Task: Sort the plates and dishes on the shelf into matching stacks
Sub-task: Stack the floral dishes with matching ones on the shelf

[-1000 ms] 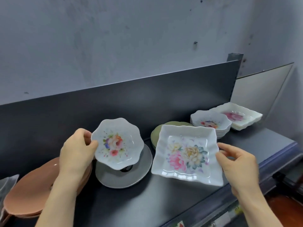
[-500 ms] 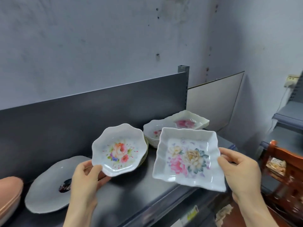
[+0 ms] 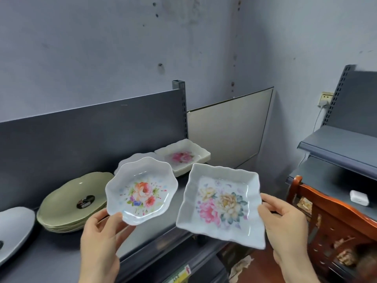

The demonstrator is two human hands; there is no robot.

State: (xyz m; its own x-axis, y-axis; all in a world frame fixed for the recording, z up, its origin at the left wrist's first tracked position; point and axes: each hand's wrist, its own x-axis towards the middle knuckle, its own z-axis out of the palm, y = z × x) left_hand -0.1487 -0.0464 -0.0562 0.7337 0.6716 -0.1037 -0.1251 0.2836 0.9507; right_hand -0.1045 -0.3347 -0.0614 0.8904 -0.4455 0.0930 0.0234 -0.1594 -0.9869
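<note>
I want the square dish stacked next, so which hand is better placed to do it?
The right hand. It already holds the square dish, and the matching square stack sits at the shelf's right end, nearer that hand. The left hand is busy with the scalloped dish.

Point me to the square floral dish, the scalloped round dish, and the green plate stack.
square floral dish [image 3: 221, 205], head view, on its painted centre
scalloped round dish [image 3: 141, 190], head view, on its flower print
green plate stack [image 3: 67, 198], head view, top plate's bare surface
</note>
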